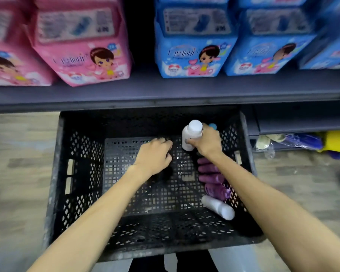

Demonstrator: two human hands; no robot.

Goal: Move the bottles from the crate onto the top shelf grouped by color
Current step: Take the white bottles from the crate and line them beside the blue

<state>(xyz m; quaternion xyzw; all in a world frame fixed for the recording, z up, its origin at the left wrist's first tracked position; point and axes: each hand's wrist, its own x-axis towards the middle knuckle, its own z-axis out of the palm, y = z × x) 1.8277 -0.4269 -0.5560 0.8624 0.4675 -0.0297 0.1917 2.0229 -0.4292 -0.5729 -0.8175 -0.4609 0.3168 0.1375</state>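
A black mesh crate [82,173] stands on the floor below me. My right hand [206,143] grips a white bottle [191,132] upright near the crate's far right. A blue cap [213,126] peeks out just behind that hand. My left hand [155,154] is curled round a dark bottle [165,172] at the crate's middle; the bottle is blurred and hard to make out against the mesh. Several purple bottles [210,173] lie along the right wall. Another white bottle [218,208] lies nearer to me.
A grey shelf [165,89] juts out just beyond the crate, holding pink packs [81,55] at left and blue packs [192,55] at right. A lower shelf [302,126] at right has yellow and blue goods beneath it. Wood-look floor surrounds the crate.
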